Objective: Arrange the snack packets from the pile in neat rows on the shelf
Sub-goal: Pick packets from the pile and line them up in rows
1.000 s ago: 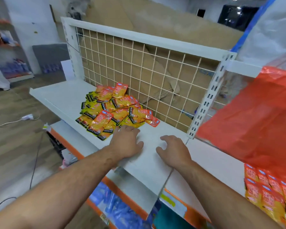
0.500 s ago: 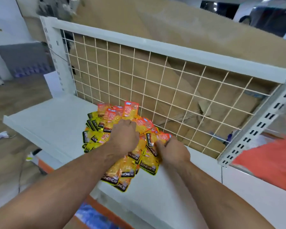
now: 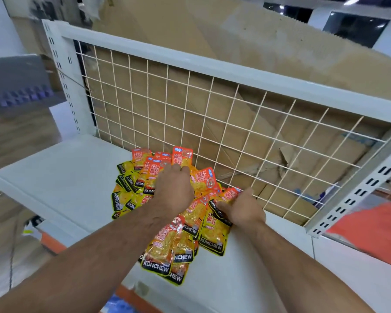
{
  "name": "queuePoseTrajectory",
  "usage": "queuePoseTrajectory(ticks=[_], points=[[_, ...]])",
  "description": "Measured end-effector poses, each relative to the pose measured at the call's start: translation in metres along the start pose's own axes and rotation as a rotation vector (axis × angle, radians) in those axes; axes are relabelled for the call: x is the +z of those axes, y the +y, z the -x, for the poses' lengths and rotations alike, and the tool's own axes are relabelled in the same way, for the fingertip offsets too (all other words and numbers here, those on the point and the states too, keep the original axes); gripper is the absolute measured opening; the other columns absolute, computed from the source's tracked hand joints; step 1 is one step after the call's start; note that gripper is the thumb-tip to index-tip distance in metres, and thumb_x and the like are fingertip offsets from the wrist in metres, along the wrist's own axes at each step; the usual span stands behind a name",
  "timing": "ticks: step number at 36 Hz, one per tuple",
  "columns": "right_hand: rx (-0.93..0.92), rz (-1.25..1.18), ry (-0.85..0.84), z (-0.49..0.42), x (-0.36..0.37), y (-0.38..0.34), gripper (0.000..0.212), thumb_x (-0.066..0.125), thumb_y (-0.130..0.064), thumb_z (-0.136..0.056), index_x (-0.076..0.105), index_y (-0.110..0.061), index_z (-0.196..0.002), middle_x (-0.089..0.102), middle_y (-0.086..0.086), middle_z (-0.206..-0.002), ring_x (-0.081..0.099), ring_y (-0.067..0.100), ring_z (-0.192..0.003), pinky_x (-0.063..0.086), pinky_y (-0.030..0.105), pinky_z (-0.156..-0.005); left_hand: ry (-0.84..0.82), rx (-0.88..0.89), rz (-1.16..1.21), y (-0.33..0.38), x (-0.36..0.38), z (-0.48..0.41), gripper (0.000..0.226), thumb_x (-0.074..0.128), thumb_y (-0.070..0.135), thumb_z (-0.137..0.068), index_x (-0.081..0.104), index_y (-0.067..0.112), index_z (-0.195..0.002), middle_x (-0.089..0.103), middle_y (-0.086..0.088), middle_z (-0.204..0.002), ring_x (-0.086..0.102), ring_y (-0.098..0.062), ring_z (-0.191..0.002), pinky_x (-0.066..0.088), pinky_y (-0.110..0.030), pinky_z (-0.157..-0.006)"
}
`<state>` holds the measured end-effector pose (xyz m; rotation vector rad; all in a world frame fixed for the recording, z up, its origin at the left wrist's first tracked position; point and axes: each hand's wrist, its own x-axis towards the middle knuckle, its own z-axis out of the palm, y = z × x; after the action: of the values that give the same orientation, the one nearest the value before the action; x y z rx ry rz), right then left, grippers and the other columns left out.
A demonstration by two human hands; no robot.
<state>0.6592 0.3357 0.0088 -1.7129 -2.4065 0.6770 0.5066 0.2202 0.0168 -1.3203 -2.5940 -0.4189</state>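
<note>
On the far left the white shelf (image 3: 61,177) lies bare, and the snack packets (image 3: 142,188) sit in a loose heap near its middle, spilling from the wire back (image 3: 235,123) down to the near edge, overlapping at all angles with no row yet begun. The left hand (image 3: 173,190) lies palm down on the far part of the heap with its fingertips bent over the orange tops there; whether it actually grasps one or only presses on them I cannot tell, since the back of the hand covers what is under it. Just to its right, the right hand (image 3: 240,208) pinches a packet (image 3: 224,199) at the heap's right edge, thumb laid across its dark end and fingers curled behind. This looks like the very start of the job — sorting out first pieces from the pile. The next move likely calls for lifting one or a few free of the tangle, turning them the same way up, and setting them side by side on open shelf, square to the back. How deep the heap is stays hidden under both forearms, the print on the far packets is too small to read, and the orange sheet (image 3: 375,233) at the right is cut off by the frame's edge — I cannot say what it is.
</note>
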Motion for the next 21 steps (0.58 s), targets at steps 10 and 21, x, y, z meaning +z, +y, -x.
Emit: queuePoseTrajectory(ticks=[10,21], points=[[0.123,-0.408,-0.056,-0.005,0.005,0.03,0.044,0.087,-0.02,-0.064,0.064,-0.01,-0.1,0.07,0.006,-0.09,0.066,0.022,-0.077,0.046,0.026,-0.064,-0.096,-0.225,0.406,0.018,-0.019,0.006,0.016,0.056,0.011,-0.083,0.061,0.007,-0.097,0.065,-0.01,-0.091,0.062,-0.033,-0.087,0.051,-0.036,-0.067],[0.016,-0.507,-0.114,0.017,-0.011,0.058,0.03,0.073,-0.005,-0.07,0.054,-0.013,-0.05,0.054,-0.004,-0.045,0.051,0.022,-0.053,0.041,0.033,-0.056,-0.26,-0.418,0.63,0.05,-0.028,0.045,0.03,0.055,0.004,-0.085,0.067,0.009,-0.112,0.065,-0.006,-0.119,0.059,-0.028,-0.112,0.05,-0.036,-0.094]])
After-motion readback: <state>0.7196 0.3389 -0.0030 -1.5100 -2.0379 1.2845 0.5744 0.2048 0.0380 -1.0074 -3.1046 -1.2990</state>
